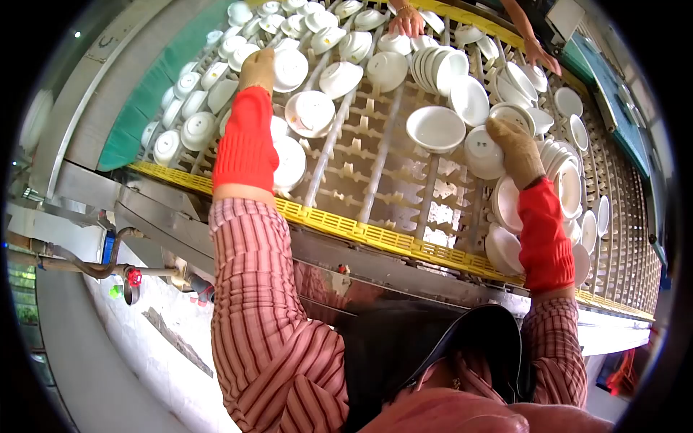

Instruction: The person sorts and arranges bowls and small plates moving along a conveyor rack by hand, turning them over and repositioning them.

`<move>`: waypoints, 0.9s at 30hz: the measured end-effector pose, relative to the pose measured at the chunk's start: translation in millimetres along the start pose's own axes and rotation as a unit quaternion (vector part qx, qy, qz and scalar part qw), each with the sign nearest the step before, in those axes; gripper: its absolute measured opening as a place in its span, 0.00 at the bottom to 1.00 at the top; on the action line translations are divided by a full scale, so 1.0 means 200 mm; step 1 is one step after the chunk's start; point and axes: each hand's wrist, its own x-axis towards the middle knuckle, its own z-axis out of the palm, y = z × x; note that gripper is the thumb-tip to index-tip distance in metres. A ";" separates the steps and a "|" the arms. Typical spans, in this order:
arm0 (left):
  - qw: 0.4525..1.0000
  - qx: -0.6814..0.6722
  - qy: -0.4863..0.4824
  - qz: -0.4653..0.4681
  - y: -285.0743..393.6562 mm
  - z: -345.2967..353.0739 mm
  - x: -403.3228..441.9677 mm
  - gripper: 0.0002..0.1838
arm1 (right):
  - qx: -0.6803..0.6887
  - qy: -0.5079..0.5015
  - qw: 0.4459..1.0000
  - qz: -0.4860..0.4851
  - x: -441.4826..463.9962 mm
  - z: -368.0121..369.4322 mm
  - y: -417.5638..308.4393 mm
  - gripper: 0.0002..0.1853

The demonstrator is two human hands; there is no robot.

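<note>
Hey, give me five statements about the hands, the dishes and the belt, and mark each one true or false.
1. The left hand is at a white dish. True.
2. The right hand hangs well away from any dish. False: its fingers are at a bowl.
3. A red cuff shows on each of the wearer's arms. True: one on the left, one on the right.
4. The strip along the near edge of the belt is blue. False: the strip is yellow.
5. Only the wearer's hands are in view. False: two other hands show at the far side, one near the middle and one farther right.
</note>
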 end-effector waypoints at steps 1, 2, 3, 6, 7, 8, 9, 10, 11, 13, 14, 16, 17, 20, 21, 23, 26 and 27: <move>0.999 0.008 -0.027 -0.036 0.03 -0.03 -0.03 0.21 | -0.139 -0.013 0.982 -0.131 -0.04 -0.01 0.02 0.18; 0.985 0.159 -0.045 -0.038 0.14 -0.12 -0.13 0.21 | -0.273 -0.025 0.926 -0.259 -0.06 -0.04 0.04 0.15; 0.949 0.307 -0.062 -0.037 0.24 -0.21 -0.20 0.20 | -0.396 -0.036 0.836 -0.378 -0.08 -0.07 0.06 0.13; 0.917 0.358 -0.174 -0.025 0.22 -0.28 -0.20 0.27 | -0.420 -0.069 0.811 -0.400 -0.22 0.04 -0.18 0.15; 0.914 0.351 -0.200 -0.028 0.21 -0.28 -0.22 0.28 | -0.437 -0.082 0.796 -0.410 -0.24 0.07 -0.23 0.15; 0.910 0.355 -0.212 -0.031 0.29 -0.30 -0.24 0.29 | -0.432 -0.076 0.792 -0.424 -0.22 0.13 -0.32 0.15; 0.920 0.328 -0.213 -0.017 0.36 -0.31 -0.27 0.29 | -0.402 -0.055 0.800 -0.443 -0.19 0.18 -0.36 0.15; 0.930 0.301 -0.212 0.000 0.44 -0.32 -0.29 0.30 | -0.371 -0.032 0.805 -0.461 -0.17 0.23 -0.40 0.16; 0.938 0.273 -0.212 0.016 0.50 -0.31 -0.31 0.31 | -0.373 -0.020 0.802 -0.465 -0.14 0.29 -0.43 0.17; 0.968 0.172 -0.176 0.053 0.57 -0.28 -0.36 0.30 | -0.408 -0.007 0.788 -0.460 -0.06 0.39 -0.50 0.18; 0.975 0.127 -0.172 0.061 0.66 -0.30 -0.41 0.30 | -0.364 -0.047 0.833 -0.414 -0.04 0.40 -0.45 0.20; 0.969 0.121 -0.206 0.060 0.90 -0.40 -0.50 0.30 | -0.265 -0.105 0.907 -0.308 0.01 0.41 -0.37 0.22; 0.972 0.095 -0.172 0.131 0.92 -0.36 -0.53 0.30 | -0.262 -0.068 0.915 -0.299 0.00 0.39 -0.34 0.23; 0.930 0.028 -0.100 0.353 1.12 -0.27 -0.67 0.28 | -0.294 0.070 0.893 -0.333 -0.07 0.30 -0.23 0.28; 0.897 0.026 -0.140 0.419 1.23 -0.24 -0.72 0.28 | -0.385 0.051 0.881 -0.271 -0.08 0.27 -0.25 0.29; 0.826 -0.034 -0.157 0.541 1.37 -0.11 -0.87 0.31 | -0.548 0.015 0.825 -0.138 -0.06 0.18 -0.34 0.33; 0.806 0.057 -0.166 0.565 1.44 0.15 -1.04 0.27 | -0.531 0.033 0.798 -0.283 0.09 0.06 -0.07 0.33; 0.811 0.064 -0.149 0.562 1.42 0.22 -1.05 0.25 | -0.532 0.050 0.787 -0.309 0.12 0.06 -0.06 0.33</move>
